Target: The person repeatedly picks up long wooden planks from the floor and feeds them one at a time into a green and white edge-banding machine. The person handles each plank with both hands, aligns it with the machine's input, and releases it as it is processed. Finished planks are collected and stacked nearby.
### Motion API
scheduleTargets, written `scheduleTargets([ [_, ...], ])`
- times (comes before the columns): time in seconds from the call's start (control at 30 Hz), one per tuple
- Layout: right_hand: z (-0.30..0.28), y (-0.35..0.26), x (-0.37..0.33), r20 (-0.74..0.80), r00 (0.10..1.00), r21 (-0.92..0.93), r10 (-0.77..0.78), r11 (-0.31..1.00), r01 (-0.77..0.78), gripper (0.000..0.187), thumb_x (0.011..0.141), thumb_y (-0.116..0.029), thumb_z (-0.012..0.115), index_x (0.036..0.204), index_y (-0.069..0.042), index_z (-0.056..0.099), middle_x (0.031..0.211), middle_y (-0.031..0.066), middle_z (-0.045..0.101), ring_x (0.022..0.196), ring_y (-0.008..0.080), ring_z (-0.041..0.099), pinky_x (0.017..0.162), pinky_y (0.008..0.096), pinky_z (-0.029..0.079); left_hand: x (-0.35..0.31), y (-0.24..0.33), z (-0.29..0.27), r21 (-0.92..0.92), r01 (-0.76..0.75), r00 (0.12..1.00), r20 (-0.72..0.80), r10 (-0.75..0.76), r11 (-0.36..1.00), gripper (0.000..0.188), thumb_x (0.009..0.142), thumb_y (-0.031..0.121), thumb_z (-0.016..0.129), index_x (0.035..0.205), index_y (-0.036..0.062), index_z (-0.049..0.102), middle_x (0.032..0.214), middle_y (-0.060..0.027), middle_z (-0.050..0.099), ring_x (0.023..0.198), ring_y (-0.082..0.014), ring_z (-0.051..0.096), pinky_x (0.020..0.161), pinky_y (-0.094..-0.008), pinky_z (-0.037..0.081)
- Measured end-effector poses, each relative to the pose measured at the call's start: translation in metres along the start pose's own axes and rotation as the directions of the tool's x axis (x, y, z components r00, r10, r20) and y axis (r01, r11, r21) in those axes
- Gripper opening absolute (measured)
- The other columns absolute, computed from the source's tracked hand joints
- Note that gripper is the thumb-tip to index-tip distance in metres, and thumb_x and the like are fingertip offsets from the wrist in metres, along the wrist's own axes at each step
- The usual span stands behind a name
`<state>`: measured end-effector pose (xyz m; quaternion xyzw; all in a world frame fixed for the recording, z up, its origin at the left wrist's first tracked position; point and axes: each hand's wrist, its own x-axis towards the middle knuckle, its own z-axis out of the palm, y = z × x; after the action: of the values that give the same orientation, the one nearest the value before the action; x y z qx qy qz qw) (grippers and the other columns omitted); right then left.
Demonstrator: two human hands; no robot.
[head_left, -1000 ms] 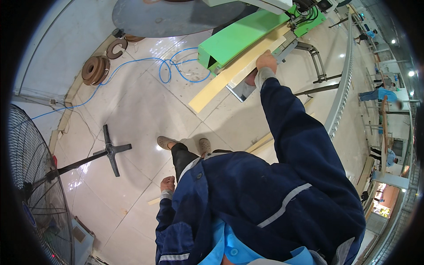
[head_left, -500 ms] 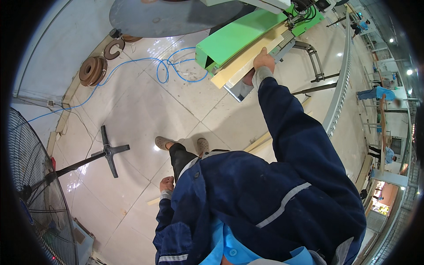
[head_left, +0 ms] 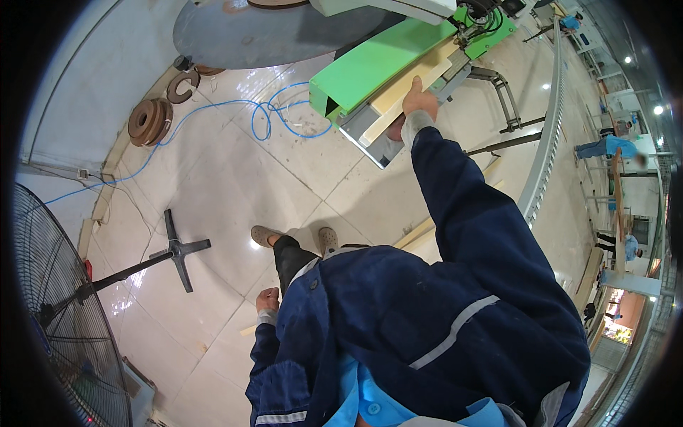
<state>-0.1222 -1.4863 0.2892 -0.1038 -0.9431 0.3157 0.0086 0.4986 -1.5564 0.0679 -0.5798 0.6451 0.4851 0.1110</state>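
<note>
The right grip (head_left: 418,105) holds a wooden strip (head_left: 380,128), not yet released; a green machine (head_left: 380,65) lies just beyond. Left grip (head_left: 268,299) hangs, closure unclear.

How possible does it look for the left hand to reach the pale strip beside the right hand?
Probably yes, with some stretching: the left hand is down near the dark trouser leg, away from the pale strip. The right hand covers part, but the strip's lower-left end looks uncovered.
</note>
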Motion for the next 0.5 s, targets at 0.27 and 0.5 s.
scheduleTargets([
  [0.27,-0.007,-0.001,-0.004,0.046,0.999,0.002,0.018,1.000,-0.018,0.068,0.097,-0.055,0.038,0.117,0.004,0.063,0.120,0.0263,0.062,0.115,0.0388,0.059,0.097,0.0450,0.045,0.001,-0.010,-0.004,0.020,0.000,1.000,0.018,0.000,1.000,0.046,0.083,0.040,0.065,0.107,-0.0002,0.070,0.082,-0.0142,0.070,0.064,-0.0198,0.065,0.063,-0.0321,0.054],
  [0.5,-0.004,0.004,0.012,0.109,0.994,-0.033,-0.008,0.999,0.011,0.071,0.093,-0.056,0.040,0.114,0.007,0.065,0.118,0.0305,0.061,0.114,0.0412,0.059,0.098,0.0452,0.044,-0.025,-0.031,0.011,-0.243,0.173,0.983,-0.021,-0.184,0.954,0.038,0.087,0.032,0.069,0.108,0.0007,0.069,0.086,-0.0117,0.070,0.066,-0.0177,0.064,0.060,-0.0311,0.052],
])
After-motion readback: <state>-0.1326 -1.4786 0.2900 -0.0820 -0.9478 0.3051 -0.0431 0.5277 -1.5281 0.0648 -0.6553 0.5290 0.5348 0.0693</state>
